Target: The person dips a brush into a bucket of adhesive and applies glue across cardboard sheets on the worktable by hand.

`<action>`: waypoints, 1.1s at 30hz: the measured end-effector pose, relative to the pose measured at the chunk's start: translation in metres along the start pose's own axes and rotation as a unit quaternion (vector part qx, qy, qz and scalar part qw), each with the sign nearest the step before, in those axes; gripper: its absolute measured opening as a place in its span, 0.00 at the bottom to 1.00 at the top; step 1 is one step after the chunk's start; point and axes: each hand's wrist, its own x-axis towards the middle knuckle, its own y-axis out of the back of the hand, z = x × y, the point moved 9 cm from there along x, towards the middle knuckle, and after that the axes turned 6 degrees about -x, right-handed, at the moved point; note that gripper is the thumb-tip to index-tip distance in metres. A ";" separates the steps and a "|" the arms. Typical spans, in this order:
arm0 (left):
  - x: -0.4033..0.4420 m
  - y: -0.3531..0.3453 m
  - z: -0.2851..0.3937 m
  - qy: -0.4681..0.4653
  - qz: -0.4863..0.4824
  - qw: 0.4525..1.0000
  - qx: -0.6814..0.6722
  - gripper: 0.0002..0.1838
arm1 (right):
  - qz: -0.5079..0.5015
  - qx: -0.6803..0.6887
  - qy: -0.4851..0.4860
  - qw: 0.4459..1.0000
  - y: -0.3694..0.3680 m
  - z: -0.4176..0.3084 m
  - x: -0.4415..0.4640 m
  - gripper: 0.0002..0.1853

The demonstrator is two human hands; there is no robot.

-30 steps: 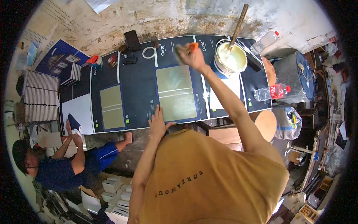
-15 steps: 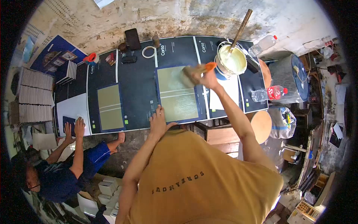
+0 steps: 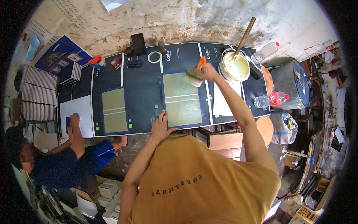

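My right hand [image 3: 209, 72] is closed round a wide brush [image 3: 195, 76] with an orange handle. Its bristles are over the upper right part of a cover panel [image 3: 183, 112], two tan boards and a narrow strip framed by a dark blue border. Parts of the boards shine wet. My left hand [image 3: 160, 125] lies with fingers spread at the lower left edge of this panel, by the table's front edge. A bucket [image 3: 222, 71] of pale paste, with a wooden stick [image 3: 245, 37] in it, stands right of the brush.
A second cover panel [image 3: 115, 119] lies left. At the far left a co-worker's hand [image 3: 75, 121] rests on a small dark piece on white paper. Book stacks [image 3: 38, 99], a tape roll [image 3: 154, 57], plastic bottles [image 3: 266, 100] and white sheets [image 3: 225, 100] surround the work.
The brush has shifted slightly and its handle now points more upright. My left hand stays by the panel edge. The co-worker's hands have moved closer together, and the view has tilted a little.
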 end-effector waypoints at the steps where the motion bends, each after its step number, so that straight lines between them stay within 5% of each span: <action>1: -0.001 -0.002 -0.002 0.013 -0.016 1.000 0.000 0.55 | 0.021 -0.032 -0.065 0.997 0.011 0.020 0.007 0.15; 2: 0.001 -0.003 -0.004 0.026 -0.029 0.999 0.001 0.54 | 0.042 -0.064 -0.127 0.989 0.022 0.037 0.014 0.18; 4: 0.003 -0.005 -0.006 0.045 -0.048 0.998 -0.004 0.52 | 0.217 -0.173 0.030 0.960 0.079 -0.018 0.020 0.13; 6: 0.001 -0.005 -0.006 0.057 -0.060 0.996 -0.013 0.52 | 0.176 -0.080 -0.060 0.979 0.111 -0.064 0.020 0.12; 9: 0.001 -0.004 -0.006 0.051 -0.053 0.997 -0.012 0.52 | -0.111 0.078 0.053 0.989 0.014 -0.064 0.042 0.16; 10: 0.001 -0.005 -0.006 0.046 -0.049 0.998 -0.010 0.52 | -0.110 0.064 0.113 0.985 0.003 -0.081 0.043 0.16; 12: 0.000 -0.006 -0.006 0.039 -0.044 0.998 -0.005 0.53 | -0.144 -0.032 0.088 0.985 -0.023 -0.077 0.060 0.18; 14: 0.002 0.000 -0.003 0.041 -0.053 0.998 0.018 0.53 | -0.126 -0.104 -0.070 0.984 -0.003 -0.070 0.081 0.19; 16: -0.002 -0.002 -0.002 0.044 -0.060 0.997 0.029 0.53 | 0.113 -0.114 0.009 0.987 0.033 -0.094 0.091 0.19; 18: 0.000 0.000 0.000 0.042 -0.055 0.997 0.030 0.53 | -0.017 -0.074 -0.021 0.997 0.017 -0.094 0.111 0.20; 20: 0.000 -0.001 -0.001 0.047 -0.060 0.997 0.029 0.52 | -0.181 0.017 0.112 0.977 -0.006 -0.134 0.101 0.19; 21: 0.000 -0.003 -0.002 0.050 -0.062 0.996 0.028 0.52 | -0.196 0.063 0.147 0.967 -0.016 -0.147 0.095 0.19; 25: -0.002 -0.001 -0.002 0.033 -0.033 0.999 0.027 0.52 | -0.103 -0.152 0.016 0.983 -0.048 -0.103 0.138 0.20; 28: -0.001 -0.002 -0.003 0.033 -0.042 0.998 0.023 0.51 | -0.005 -0.154 0.051 0.987 -0.027 -0.115 0.151 0.19; 32: -0.001 -0.004 -0.004 0.036 -0.044 0.998 0.024 0.51 | -0.209 0.031 0.187 0.959 -0.061 -0.149 0.128 0.17; 33: -0.001 -0.004 -0.004 0.037 -0.044 0.998 0.022 0.51 | -0.208 -0.068 0.134 0.967 -0.067 -0.142 0.129 0.20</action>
